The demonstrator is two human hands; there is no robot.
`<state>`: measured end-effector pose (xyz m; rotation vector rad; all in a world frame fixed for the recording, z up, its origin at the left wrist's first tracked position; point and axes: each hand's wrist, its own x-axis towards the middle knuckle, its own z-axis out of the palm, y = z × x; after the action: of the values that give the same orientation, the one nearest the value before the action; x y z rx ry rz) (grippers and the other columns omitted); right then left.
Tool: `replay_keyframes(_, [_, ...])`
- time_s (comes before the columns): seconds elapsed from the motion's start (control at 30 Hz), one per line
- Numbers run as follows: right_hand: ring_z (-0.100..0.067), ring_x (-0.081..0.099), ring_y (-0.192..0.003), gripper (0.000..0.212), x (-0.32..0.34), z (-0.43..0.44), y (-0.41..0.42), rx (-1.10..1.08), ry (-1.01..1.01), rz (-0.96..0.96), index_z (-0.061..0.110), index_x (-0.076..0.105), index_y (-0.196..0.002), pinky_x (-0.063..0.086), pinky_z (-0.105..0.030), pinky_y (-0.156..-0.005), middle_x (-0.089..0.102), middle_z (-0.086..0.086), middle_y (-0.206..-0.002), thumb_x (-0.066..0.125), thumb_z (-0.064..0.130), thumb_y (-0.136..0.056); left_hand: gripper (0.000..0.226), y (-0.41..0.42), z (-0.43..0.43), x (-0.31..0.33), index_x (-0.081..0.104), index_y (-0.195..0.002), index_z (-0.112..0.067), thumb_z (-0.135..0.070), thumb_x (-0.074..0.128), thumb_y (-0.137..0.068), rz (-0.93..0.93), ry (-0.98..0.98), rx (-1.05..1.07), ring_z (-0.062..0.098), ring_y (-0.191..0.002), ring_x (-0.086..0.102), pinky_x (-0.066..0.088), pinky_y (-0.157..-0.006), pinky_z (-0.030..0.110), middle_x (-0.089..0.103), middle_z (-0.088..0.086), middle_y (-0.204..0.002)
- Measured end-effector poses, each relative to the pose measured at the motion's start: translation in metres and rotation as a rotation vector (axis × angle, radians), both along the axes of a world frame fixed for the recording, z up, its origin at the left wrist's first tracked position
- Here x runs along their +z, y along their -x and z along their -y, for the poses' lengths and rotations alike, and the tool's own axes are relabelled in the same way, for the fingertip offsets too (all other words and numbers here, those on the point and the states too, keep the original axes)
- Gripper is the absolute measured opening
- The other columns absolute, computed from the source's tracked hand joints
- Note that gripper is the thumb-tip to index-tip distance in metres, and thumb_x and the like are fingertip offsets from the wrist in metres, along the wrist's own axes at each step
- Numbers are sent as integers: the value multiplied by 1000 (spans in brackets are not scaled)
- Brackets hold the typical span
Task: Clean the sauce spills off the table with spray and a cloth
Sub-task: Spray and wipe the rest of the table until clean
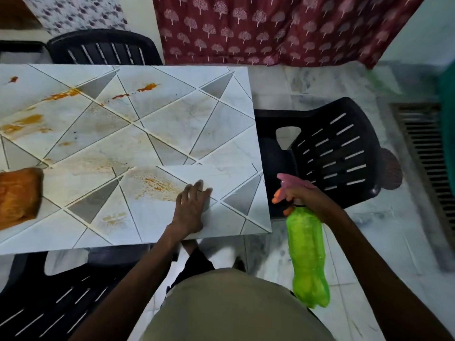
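Left hand [192,207] lies flat on the table [221,134] near its front right corner, palm down, fingers straight and a little spread, just to the right of a speckled orange smear. Right hand [305,195] curls round the neck of the spray bottle [307,254], held in the air past the table's right edge and above the floor [369,242].

The bottle is translucent bright green plastic, ribbed and waisted, with its base tilted back towards the person. It has a pink trigger head and an orange nozzle tip that points towards the table.

The tabletop is a glossy rectangle printed like pale marble, cut by thin lines into diamonds and grey triangles. Sauce spills [147,87] mark it in several places: thick orange-red streaks near the far edge, wider yellow-brown smears towards the left, and faint rusty hazes and specks across the middle and front.

The cloth [18,195], an orange, soft, crumpled pad, sits on the table at the left edge of the view, well apart from both hands.

Black moulded plastic chairs with slotted backs stand at the right side [339,153], the far side [103,48] and the near side [49,303]. A maroon curtain [270,28] with a pale tree print hangs behind, and the floor is veined white marble.
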<state>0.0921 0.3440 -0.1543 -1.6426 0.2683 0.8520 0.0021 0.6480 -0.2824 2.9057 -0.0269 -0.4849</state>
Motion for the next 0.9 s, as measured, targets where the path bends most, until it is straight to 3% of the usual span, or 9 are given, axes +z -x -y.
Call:
replay_keyframes(0.1, [-29,63,-94,62,16,-46,-17,47,-12,102,15,73,-104,58,-37,-62,65,-27,-106,74,33,-44,109,-11,-26,2,25,-142,-31,-6,75,-48,81,203,13,43,-140,30,38,-106,51,27,15,-158])
replay_keyframes(0.23, [-21,67,-103,62,30,-130,-45,106,-77,190,-7,71,-102,58,-37,-55,69,-4,-110,71,29,-51,85,-28,-88,4,52,-133,-16,-22,71,-50,105,349,132,42,-125,47,47,-97,48,48,17,-143])
replay_keyframes(0.3, [-22,67,-102,50,39,-179,-56,133,-138,222,2,72,-107,58,-35,-52,71,-5,-100,71,21,-61,70,-32,-130,3,58,-127,-14,-39,63,-61,127,350,230,39,-115,55,51,-91,46,57,14,-131])
replay_keyframes(0.4, [-9,67,-81,54,51,-254,-72,162,-193,305,11,68,-122,59,-33,-55,70,-10,-92,68,19,-68,51,-35,-192,8,66,-114,-12,-39,72,-72,208,409,399,34,-101,64,54,-87,39,67,11,-112])
replay_keyframes(0.5, [-10,66,-74,51,52,-334,-82,231,-204,451,36,65,-123,61,-35,-60,72,-3,-94,67,15,-77,34,-31,-249,28,69,-102,-19,-45,64,-81,257,414,533,28,-96,65,53,-84,37,68,3,-105])
replay_keyframes(0.57, [-9,69,-73,51,47,-387,-85,261,-178,550,47,63,-116,63,-40,-66,72,5,-94,68,7,-86,41,-24,-286,29,70,-97,-15,-48,58,-75,320,378,581,34,-88,65,54,-76,37,69,9,-98])
replay_keyframes(0.63, [-7,70,-73,49,42,-434,-85,297,-156,638,50,62,-111,64,-40,-71,71,9,-95,66,5,-92,56,-22,-323,24,68,-108,-6,-45,61,-68,333,330,703,39,-94,64,53,-79,39,67,19,-106])
replay_keyframes(0.73, [-8,73,-76,36,38,-499,-85,397,-144,772,47,54,-119,63,-33,-77,67,14,-99,64,19,-98,64,-29,-373,14,63,-118,0,-37,64,-65,301,229,797,45,-102,59,52,-82,45,61,24,-114])
replay_keyframes(0.9, [-12,73,-87,33,30,-609,-95,445,-255,824,54,53,-123,60,-52,-83,68,22,-107,64,39,-95,76,-38,-441,7,49,-135,-7,-50,63,-73,249,109,920,37,-123,46,39,-99,47,50,15,-133])
